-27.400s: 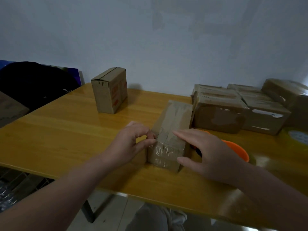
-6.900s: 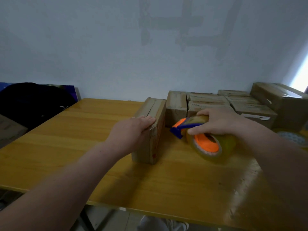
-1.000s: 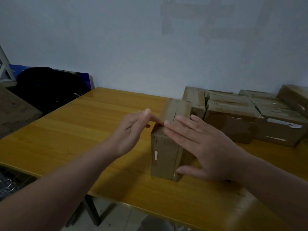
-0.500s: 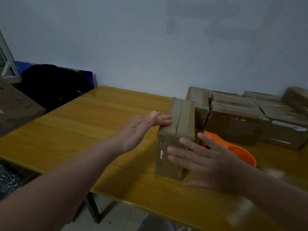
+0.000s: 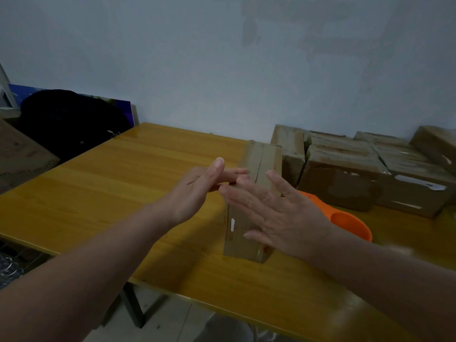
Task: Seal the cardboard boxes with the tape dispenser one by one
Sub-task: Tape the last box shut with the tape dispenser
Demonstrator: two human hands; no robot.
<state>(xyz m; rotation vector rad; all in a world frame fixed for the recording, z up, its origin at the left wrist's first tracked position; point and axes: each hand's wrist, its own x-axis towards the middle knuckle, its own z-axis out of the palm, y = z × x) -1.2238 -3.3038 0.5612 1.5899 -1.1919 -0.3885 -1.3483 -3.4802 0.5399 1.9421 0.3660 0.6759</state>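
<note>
Two bare forearms reach over the near edge of a glossy yellow wooden table [image 5: 98, 193] toward a tall, narrow brown cardboard box [image 5: 264, 156] standing on end a little right of the table's middle. The left hand [image 5: 195, 193] is held edge-on with its fingers straight and together, the tips at the box's upper left edge. The right hand [image 5: 283, 215] is spread flat, fingers fanned across the near upper corner. Neither grips anything, and whether the right palm actually presses the cardboard cannot be told.

The box looks light and stiff-walled, but its narrow footing suggests it would tip easily. The two broad side faces look like the safest place to hold it, one palm on each. The top flaps would likely give under a hard push.

Its surface is plain and matt, with a dark seam running lengthwise down the middle of the top and a small white mark on the near end face. Whether tape already covers that seam cannot be made out.

Just behind the right hand lies an orange plastic tape dispenser [image 5: 350, 220], partly hidden. Beyond it, a cluster of brown cardboard boxes [image 5: 345, 178] is packed together against the pale grey wall [image 5: 222, 70]. A black bag [image 5: 71, 119] sits off the table's far left corner.
</note>
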